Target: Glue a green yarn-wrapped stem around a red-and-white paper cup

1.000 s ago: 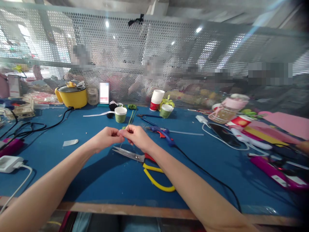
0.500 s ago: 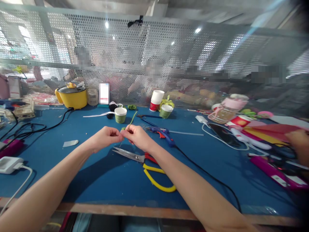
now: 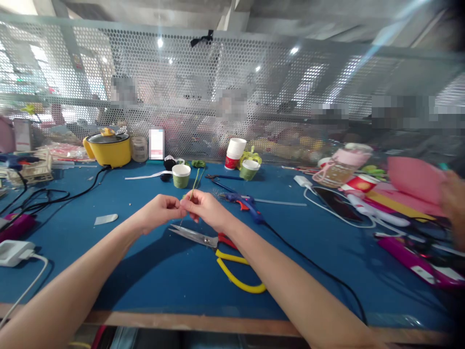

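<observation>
Two thin green strands (image 3: 196,182), like stems or covered wire, stick up between my hands above the blue tabletop. My right hand (image 3: 207,207) pinches them near their lower end. Its fingertips meet those of my left hand (image 3: 164,211), which is also closed in a pinch at the same spot; fingers hide what lies there. Just below and in front of my hands are scissors (image 3: 198,236) with red and yellow handles, blades slightly apart and pointing left. A green paper cup (image 3: 180,176) stands behind my hands, and a blue glue gun (image 3: 244,200) lies to their right.
Pliers (image 3: 223,178) and another green cup (image 3: 250,169) are toward the back. A yellow pot (image 3: 109,149) stands back left by a perforated metal screen (image 3: 174,92). The glue gun's black cord crosses to the front edge. At far right, a co-worker's hand (image 3: 453,206) is beside pink sheets (image 3: 414,182).
Two green strands now stand up apart where one showed before. My hands remain together, a little lower in view. At far right, the pink sheet has risen by the co-worker's hand.
</observation>
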### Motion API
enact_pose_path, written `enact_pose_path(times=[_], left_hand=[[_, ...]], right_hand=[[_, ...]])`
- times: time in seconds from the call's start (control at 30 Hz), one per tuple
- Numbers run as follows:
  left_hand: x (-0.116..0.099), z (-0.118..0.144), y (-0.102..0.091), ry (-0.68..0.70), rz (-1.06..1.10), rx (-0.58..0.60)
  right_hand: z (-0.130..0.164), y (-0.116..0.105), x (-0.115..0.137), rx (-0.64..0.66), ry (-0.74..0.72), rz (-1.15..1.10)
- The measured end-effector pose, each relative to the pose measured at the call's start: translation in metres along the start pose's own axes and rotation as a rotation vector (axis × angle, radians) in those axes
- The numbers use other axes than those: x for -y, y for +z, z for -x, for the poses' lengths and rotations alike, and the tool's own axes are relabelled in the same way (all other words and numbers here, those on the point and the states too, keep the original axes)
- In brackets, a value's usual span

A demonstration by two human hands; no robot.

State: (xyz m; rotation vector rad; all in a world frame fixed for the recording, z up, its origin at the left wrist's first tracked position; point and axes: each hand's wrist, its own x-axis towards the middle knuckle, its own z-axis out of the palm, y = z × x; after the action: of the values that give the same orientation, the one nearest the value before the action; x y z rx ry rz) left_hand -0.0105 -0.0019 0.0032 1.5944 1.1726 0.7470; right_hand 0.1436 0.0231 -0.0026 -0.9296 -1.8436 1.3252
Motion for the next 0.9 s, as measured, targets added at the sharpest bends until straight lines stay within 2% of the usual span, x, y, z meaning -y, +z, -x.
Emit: enact_pose_path(times=[0.1,0.27,0.67,0.77,0.9], left_hand=[[0.0024,-0.001,-0.0027,0.011,0.026,0.018],[0.0016,-0.0003,-0.0046,0.029,-0.025,0.026],[-0.0041,0.002,0.0001,0.036,-0.089,-0.047],[-0.0031,0.0013,0.0016,0.043,-0.083,-0.049],[-0.0007,0.0004,-0.0001,0.034,-0.053,0.012]], right_hand=[[0.0004,-0.0009,0.0022,0.038,-0.006,-0.053],[-0.0013,-0.0018,-0.0004,-0.024,0.011,0.074],[-0.0024,-0.0028,-0.0033,-0.084,0.002,0.257],[-0.0015,-0.0018,-0.0025,-0.084,0.015,0.226],[-0.0002,-0.0022,-0.0012,0.021,0.037,0.048]])
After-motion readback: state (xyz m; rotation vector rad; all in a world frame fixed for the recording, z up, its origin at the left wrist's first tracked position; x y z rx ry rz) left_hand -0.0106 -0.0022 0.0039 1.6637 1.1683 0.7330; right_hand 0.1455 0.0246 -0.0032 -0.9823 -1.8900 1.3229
